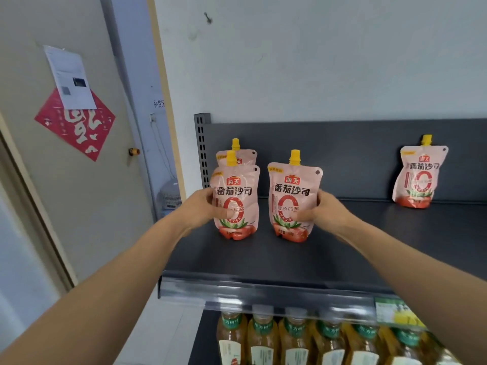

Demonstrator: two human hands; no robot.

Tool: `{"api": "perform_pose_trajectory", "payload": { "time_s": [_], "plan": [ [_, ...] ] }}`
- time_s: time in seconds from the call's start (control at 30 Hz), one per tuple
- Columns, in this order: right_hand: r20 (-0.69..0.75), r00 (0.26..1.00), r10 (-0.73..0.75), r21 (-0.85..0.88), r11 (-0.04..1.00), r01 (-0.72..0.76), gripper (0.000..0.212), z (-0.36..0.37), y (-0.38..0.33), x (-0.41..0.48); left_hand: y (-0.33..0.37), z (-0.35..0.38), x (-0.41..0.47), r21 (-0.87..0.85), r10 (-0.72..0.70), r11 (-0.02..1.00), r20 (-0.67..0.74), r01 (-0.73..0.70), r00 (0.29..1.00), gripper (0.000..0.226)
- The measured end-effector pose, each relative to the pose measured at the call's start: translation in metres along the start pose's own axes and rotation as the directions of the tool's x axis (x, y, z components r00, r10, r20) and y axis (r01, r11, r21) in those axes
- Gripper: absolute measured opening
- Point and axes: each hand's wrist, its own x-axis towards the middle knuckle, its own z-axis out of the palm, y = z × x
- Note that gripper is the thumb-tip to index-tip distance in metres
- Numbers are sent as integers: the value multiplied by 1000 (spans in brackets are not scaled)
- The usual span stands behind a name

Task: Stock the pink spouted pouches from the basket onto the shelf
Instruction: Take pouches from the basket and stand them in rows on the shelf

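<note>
Two bare forearms reach up from the bottom corners toward the dark grey shelf. Near the shelf's left edge, the left hand grips a pink spouted pouch by its side, thumb across the front. Just beside it, the right hand holds a second pouch the same way. Both pouches are upright with their bases on the shelf. Each has a yellow cap, a red "海天" badge, "番茄沙司" in black and a large red "0"; the thumbs cover part of the smaller print. A third pouch stands behind the left one, mostly hidden. A fourth pouch leans at the back edge, well apart to the right. Below the front edge, a row of amber bottles is blurred, their green labels unreadable, and a small wall sign reads "补货区".
</note>
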Motion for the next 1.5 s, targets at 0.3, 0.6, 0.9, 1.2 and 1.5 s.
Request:
{"api": "perform_pose_trajectory", "payload": {
  "time_s": [0.3,0.6,0.9,1.2,1.5],
  "plan": [
    [-101,994,-31,-77,997,23,51,9,-1,31,-9,2,22,-3,-26,1000,-90,26,996,44],
    [-190,981,-43,-72,997,30,52,14,1,88,-19,-11,55,-32,-14,999,-26,13,1000,39],
    [-227,974,-22,-93,996,0,55,15,-1,118,-22,-14,65,-49,-6,999,5,6,1000,38],
    [-289,957,27,-111,992,-61,55,21,9,121,-24,-12,64,-70,-6,998,3,7,1000,39],
    [-358,931,-65,-355,932,-72,61,25,11,85,-21,-8,61,-79,-15,997,-34,12,999,40]
  ]
}}
